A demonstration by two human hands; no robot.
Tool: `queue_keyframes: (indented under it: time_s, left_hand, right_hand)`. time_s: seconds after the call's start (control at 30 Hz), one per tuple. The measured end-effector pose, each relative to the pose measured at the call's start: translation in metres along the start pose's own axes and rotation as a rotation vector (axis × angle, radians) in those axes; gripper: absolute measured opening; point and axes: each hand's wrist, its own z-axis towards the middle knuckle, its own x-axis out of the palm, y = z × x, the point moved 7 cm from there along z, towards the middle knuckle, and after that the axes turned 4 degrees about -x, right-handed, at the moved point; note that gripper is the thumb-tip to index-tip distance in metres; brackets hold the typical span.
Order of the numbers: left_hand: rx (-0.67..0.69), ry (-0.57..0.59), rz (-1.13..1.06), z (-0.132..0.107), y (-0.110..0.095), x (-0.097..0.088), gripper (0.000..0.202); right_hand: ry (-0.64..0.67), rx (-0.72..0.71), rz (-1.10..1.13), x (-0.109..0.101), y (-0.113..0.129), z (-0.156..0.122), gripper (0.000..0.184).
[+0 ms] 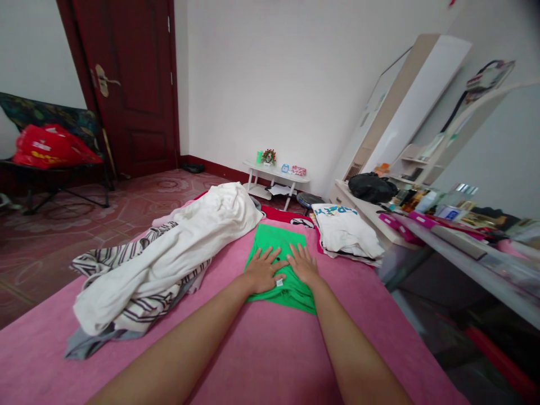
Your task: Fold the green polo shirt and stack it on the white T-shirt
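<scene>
Head view: green garment (293,289), apparently mid-fold; left hand (265,271), right hand (304,263) flat on it, fingers spread. Right: folded stack (348,230), seemingly done. Left: loose clothes (177,259), seemingly remaining.

White wall (261,84): bathed in soft, even light.
Maroon door (126,90): tilted by wide-angle distortion.
Dressing table (371,218): softly blurred, deep shadow beneath.
Pink bedspread (261,360): shaded in the foreground.

The green garment's (278,234) label (279,282), folded white garment's (348,232) lettering (332,211) and red bag's (63,153) print (41,156) are all showing too blurred to read.
</scene>
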Motion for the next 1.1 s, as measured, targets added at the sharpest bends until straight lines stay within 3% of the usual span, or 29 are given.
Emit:
queue_keyframes:
  time_s: [0.2,0.4,0.53,0.6,0.7,0.77,0.83,0.93,1.1]
  left_hand:
    - [0.004,0.048,-0.002,-0.014,0.0,-0.001,0.056]
    - [0.043,0.123,-0.081,-0.035,0.009,-0.01,0.062]
    - [0.053,0.101,-0.171,-0.046,0.013,-0.013,0.057]
    - [-0.028,0.01,-0.188,-0.049,0.017,-0.018,0.058]
    - [-0.302,-0.186,-0.133,-0.055,0.029,-0.033,0.073]
    - [-0.459,-0.238,-0.083,-0.061,0.035,-0.043,0.08]
    - [-0.551,-0.215,-0.068,-0.064,0.038,-0.05,0.075]
    - [-0.608,-0.161,-0.109,-0.068,0.046,-0.055,0.051]
    - [-0.525,-0.191,-0.219,-0.064,0.054,-0.054,0.023]
  right_hand:
    - [-0.069,0.004,0.006,0.005,-0.016,-0.042,0.06]
    - [-0.355,0.058,0.028,-0.006,-0.024,-0.079,0.062]
    - [-0.477,0.083,0.034,-0.021,-0.02,-0.093,0.056]
    - [-0.493,0.116,0.02,-0.027,-0.019,-0.098,0.056]
    - [-0.478,0.185,-0.021,-0.033,-0.018,-0.101,0.061]
    - [-0.442,0.218,-0.044,-0.034,-0.019,-0.102,0.059]
    - [-0.412,0.227,-0.047,-0.034,-0.019,-0.103,0.055]
    - [-0.408,0.23,-0.023,-0.034,-0.024,-0.102,0.049]
    - [-0.405,0.136,0.102,-0.027,-0.032,-0.094,0.032]
